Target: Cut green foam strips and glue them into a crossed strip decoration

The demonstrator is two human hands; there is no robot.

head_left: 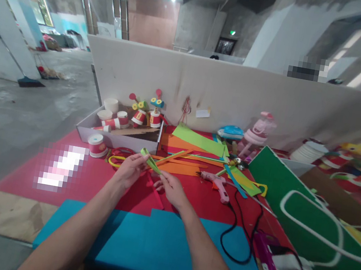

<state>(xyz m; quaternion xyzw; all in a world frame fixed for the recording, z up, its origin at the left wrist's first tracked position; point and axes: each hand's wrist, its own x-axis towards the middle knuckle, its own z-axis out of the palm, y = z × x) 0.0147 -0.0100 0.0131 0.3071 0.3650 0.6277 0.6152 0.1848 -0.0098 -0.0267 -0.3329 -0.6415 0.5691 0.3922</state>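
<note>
A narrow green paper strip (153,164) stretches between my two hands above the red tabletop. My left hand (131,169) is closed on its upper left end, where the strip appears bent over. At its lower right end, my right hand (171,188) pinches it between thumb and fingers. Orange paper strips (176,157) lie just behind the hands. Beneath and between them is a pink strip (156,191) on the table. A yellow ring-shaped handle (116,161) shows beside my left hand; the rest of that item is partly hidden.
A pink glue gun (217,184) with a black cable lies to the right. An open box (120,140) of paper cups and cup figures stands back left, with a paper cup (97,144) before it. A green board (279,208) and purple power strip (274,263) are at right.
</note>
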